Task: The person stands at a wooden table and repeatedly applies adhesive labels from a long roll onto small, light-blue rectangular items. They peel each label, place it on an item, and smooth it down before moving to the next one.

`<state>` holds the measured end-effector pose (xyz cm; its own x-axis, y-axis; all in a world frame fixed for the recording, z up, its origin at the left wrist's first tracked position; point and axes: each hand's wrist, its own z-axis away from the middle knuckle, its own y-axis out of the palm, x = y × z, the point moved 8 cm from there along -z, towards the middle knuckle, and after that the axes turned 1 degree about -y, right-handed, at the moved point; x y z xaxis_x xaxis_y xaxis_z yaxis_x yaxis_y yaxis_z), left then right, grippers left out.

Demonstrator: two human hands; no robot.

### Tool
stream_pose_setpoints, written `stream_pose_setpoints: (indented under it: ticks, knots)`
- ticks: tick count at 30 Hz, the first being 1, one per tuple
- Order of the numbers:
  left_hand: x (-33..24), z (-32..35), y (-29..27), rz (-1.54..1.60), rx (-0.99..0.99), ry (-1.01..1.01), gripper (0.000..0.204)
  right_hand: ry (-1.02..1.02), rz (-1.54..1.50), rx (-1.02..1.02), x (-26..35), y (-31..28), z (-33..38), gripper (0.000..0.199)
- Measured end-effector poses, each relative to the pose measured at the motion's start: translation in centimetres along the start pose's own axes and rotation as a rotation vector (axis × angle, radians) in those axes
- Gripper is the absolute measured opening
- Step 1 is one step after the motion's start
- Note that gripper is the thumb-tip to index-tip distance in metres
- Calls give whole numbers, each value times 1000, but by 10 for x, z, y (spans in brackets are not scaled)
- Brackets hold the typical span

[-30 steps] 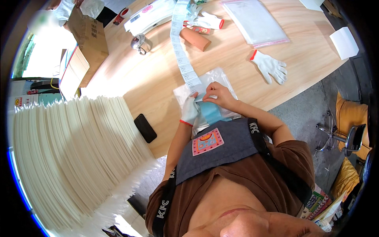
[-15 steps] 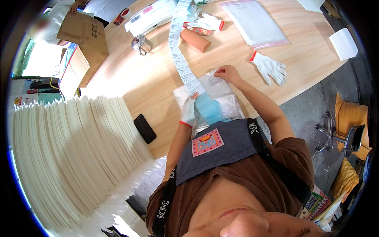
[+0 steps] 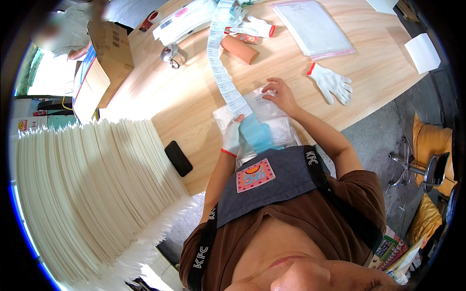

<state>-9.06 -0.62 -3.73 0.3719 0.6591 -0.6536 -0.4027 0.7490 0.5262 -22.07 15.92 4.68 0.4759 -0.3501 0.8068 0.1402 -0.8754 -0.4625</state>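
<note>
My left hand (image 3: pixel 232 137), in a white glove with a red cuff and bare thumb, grips a strip of white labels (image 3: pixel 224 81) near its lower end. The strip runs up the table, and its bare light-blue backing (image 3: pixel 258 138) hangs down toward my apron. Beneath lies a stack of clear plastic packages (image 3: pixel 285 129) at the table's near edge. My right hand (image 3: pixel 280 96) is bare, its fingers bent and apart over the top package. A white label (image 3: pixel 259 99) lies on that package beside the fingertips, partly hidden by them.
Tall stacked white sheets (image 3: pixel 92 179) stand at left, near a black phone (image 3: pixel 178 158). An orange-brown roll (image 3: pixel 240 49), glass mug (image 3: pixel 172 54), loose glove (image 3: pixel 331 83) and clear bags (image 3: pixel 313 28) lie farther off. A person stands behind the cardboard box (image 3: pixel 112 60).
My right hand has opened from a pinch and lifted slightly off the label on the package. My left hand stays put. The person behind the box has moved an arm down into it.
</note>
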Motion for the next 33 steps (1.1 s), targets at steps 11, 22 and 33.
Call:
stream_pose_setpoints:
  ticks: [11, 22, 33]
  knots:
    - [2, -2, -2, -2, 6, -13, 30, 472, -339, 275, -47, 25, 5, 17]
    - [-51, 42, 25, 103, 76, 92, 32, -142, -322, 558, 51, -3, 37, 13]
    - [-12, 9, 11, -180, 60, 169, 31, 26, -241, 507, 43, 16, 28, 30]
